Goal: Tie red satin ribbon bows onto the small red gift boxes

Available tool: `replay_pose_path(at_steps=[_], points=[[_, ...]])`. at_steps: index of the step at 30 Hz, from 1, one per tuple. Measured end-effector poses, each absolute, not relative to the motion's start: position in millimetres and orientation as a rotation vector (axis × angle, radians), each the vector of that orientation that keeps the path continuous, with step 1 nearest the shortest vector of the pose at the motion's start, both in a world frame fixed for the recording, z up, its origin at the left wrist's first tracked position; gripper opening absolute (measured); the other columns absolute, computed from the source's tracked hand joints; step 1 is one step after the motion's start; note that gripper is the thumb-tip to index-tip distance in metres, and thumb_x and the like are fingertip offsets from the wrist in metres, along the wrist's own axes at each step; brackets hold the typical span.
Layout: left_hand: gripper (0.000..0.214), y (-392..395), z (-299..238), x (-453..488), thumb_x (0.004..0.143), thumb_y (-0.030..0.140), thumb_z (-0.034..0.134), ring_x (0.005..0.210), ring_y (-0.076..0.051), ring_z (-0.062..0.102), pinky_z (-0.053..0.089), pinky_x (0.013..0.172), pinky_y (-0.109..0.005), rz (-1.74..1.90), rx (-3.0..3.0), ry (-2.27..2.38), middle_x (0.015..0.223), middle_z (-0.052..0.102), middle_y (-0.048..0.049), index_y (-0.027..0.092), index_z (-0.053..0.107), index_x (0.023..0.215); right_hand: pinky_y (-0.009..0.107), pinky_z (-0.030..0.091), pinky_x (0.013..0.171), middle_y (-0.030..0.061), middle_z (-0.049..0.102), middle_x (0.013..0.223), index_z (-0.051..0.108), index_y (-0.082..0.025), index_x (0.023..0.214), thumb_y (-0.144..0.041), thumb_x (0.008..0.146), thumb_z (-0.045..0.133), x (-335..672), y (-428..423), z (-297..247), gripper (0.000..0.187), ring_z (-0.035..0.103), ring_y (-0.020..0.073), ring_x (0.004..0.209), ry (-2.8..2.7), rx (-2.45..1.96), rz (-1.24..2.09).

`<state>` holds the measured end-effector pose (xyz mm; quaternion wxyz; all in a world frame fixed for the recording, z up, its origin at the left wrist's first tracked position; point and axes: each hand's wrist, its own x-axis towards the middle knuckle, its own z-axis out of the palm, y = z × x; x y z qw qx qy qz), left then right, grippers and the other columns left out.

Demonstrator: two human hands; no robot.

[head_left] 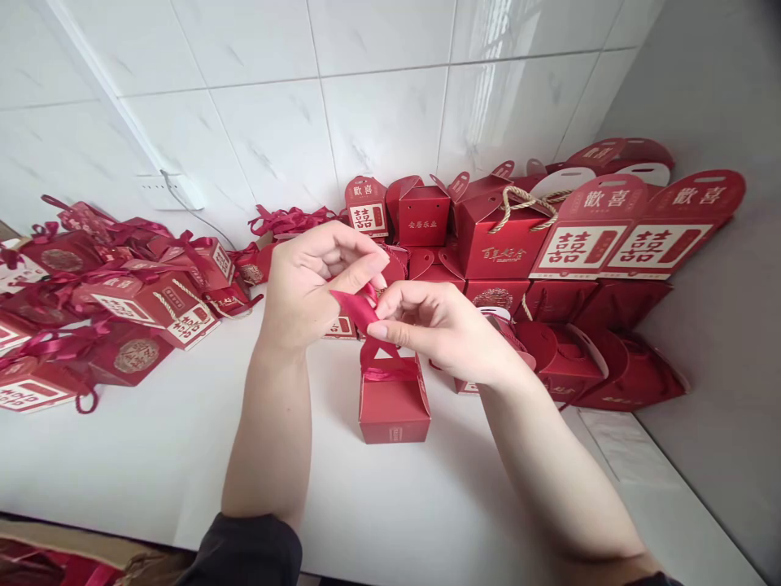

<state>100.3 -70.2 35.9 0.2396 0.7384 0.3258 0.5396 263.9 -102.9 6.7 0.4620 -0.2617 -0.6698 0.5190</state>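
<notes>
A small red gift box (394, 407) stands upright on the white table, with a dark red ribbon (355, 309) rising from its top. Above the box, my right hand (436, 325) pinches the ribbon between thumb and index finger. Just to its left, my left hand (329, 273) is curled with its thumb against the fingers, and the ribbon runs into its grip. Part of the ribbon between the two hands is hidden by the fingers.
Red gift boxes with ribbons lie heaped on the left (131, 354). More boxes, some with rope handles (506, 236), are stacked at the back right against the tiled wall (390, 114). A grey panel (720, 325) bounds the right side. A cable (201, 213) hangs from a wall socket.
</notes>
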Motion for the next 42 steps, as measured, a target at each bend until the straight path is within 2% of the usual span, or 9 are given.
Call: replay_pose_path(at_steps=[4, 7, 10, 13, 20, 26, 30, 35, 42], points=[[0.03, -63, 36, 91, 0.081, 0.048, 0.069, 0.087, -0.017, 0.067, 0.052, 0.069, -0.027, 1.413, 1.966, 0.71, 0.093, 0.072, -0.0024, 0.024, 0.064, 0.1, 0.023, 0.041, 0.054, -0.0026, 0.056, 0.07, 0.062, -0.018, 0.079, -0.037, 0.079, 0.076, 270, -98, 5, 0.023, 0.048, 0.0089, 0.059, -1.562, -0.581, 1.264], [0.045, -52, 34, 78, 0.081, 0.056, 0.065, 0.097, -0.02, 0.065, 0.054, 0.079, -0.029, 1.049, 1.994, 0.64, 0.105, 0.07, -0.006, 0.022, 0.065, 0.111, 0.023, 0.045, 0.062, -0.0012, 0.059, 0.077, 0.064, -0.018, 0.081, -0.034, 0.078, 0.077, 275, -94, 4, 0.021, 0.053, 0.0101, 0.068, -1.51, -0.561, 1.234], [0.036, -44, 30, 71, 0.074, 0.046, 0.076, 0.086, -0.021, 0.068, 0.056, 0.075, -0.031, 0.509, 2.061, 0.689, 0.094, 0.072, -0.0057, 0.019, 0.071, 0.097, 0.026, 0.049, 0.068, 0.0007, 0.063, 0.081, 0.064, -0.018, 0.082, -0.034, 0.079, 0.077, 278, -92, 4, 0.021, 0.059, 0.0127, 0.072, -1.508, -0.537, 1.214], [0.026, -42, 27, 69, 0.072, 0.039, 0.078, 0.08, -0.021, 0.069, 0.056, 0.073, -0.032, 0.313, 2.119, 0.815, 0.084, 0.074, -0.0069, 0.015, 0.074, 0.081, 0.029, 0.051, 0.071, 0.0014, 0.065, 0.083, 0.064, -0.018, 0.084, -0.037, 0.079, 0.076, 280, -91, 4, 0.023, 0.061, 0.0141, 0.074, -1.521, -0.545, 1.161], [0.018, -49, 30, 76, 0.079, 0.031, 0.074, 0.077, -0.018, 0.071, 0.058, 0.072, -0.027, 0.611, 1.975, 0.765, 0.082, 0.076, -0.0062, 0.015, 0.074, 0.086, 0.025, 0.047, 0.066, -0.0002, 0.063, 0.083, 0.064, -0.02, 0.081, -0.031, 0.083, 0.073, 287, -91, 7, 0.014, 0.056, 0.0118, 0.072, -1.486, -0.645, 0.962], [0.016, -50, 23, 92, 0.078, 0.03, 0.076, 0.074, -0.017, 0.072, 0.059, 0.071, -0.026, 0.944, 1.805, 0.741, 0.072, 0.074, -0.0044, 0.017, 0.075, 0.086, 0.023, 0.042, 0.054, -0.0025, 0.056, 0.07, 0.063, -0.021, 0.079, -0.03, 0.082, 0.074, 292, -83, 4, 0.015, 0.048, 0.009, 0.058, -1.354, -0.653, 0.765], [0.016, -52, 22, 99, 0.075, 0.032, 0.079, 0.066, -0.016, 0.071, 0.06, 0.064, -0.027, 1.149, 1.68, 0.693, 0.068, 0.073, -0.0022, 0.018, 0.074, 0.081, 0.023, 0.043, 0.053, -0.0025, 0.056, 0.068, 0.063, -0.021, 0.079, -0.03, 0.081, 0.076, 293, -81, 3, 0.016, 0.05, 0.0099, 0.057, -1.299, -0.667, 0.617], [0.021, -61, 26, 99, 0.072, 0.038, 0.08, 0.061, -0.016, 0.07, 0.061, 0.058, -0.028, 1.29, 1.616, 0.528, 0.064, 0.071, -0.0001, 0.019, 0.071, 0.072, 0.023, 0.046, 0.05, -0.0026, 0.058, 0.068, 0.062, -0.022, 0.08, -0.031, 0.082, 0.074, 298, -87, 5, 0.015, 0.052, 0.0093, 0.054, -1.363, -0.664, 0.677], [0.02, -64, 24, 104, 0.073, 0.035, 0.08, 0.061, -0.014, 0.07, 0.06, 0.058, -0.025, 1.345, 1.554, 0.571, 0.067, 0.073, -0.0005, 0.018, 0.074, 0.082, 0.025, 0.052, 0.053, -0.0017, 0.061, 0.069, 0.061, -0.021, 0.079, -0.034, 0.081, 0.076, 295, -85, 5, 0.02, 0.06, 0.0115, 0.057, -1.33, -0.686, 0.546]])
